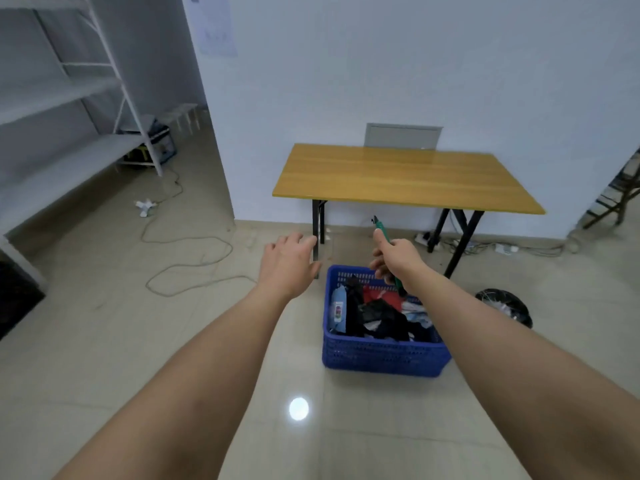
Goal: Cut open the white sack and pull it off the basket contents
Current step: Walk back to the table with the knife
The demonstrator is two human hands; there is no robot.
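Our left hand [289, 263] hangs empty, fingers apart, left of the blue basket [381, 355] on the floor. Its clothes [381, 317] lie bare; we see no white sack, so the pulling-off looks done. Our right hand [398, 259] has its fingers clamped on a green cutter [381, 233], which we judge next needs setting down

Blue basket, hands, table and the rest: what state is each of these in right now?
Blue basket: on the floor, uncovered, full of mixed clothes.
Left hand: open, empty.
Right hand: closed around a green-handled cutter, tip pointing up.
Wooden table: standing, top bare.
Black bin: on the floor beside the basket.
White sack: not visible.
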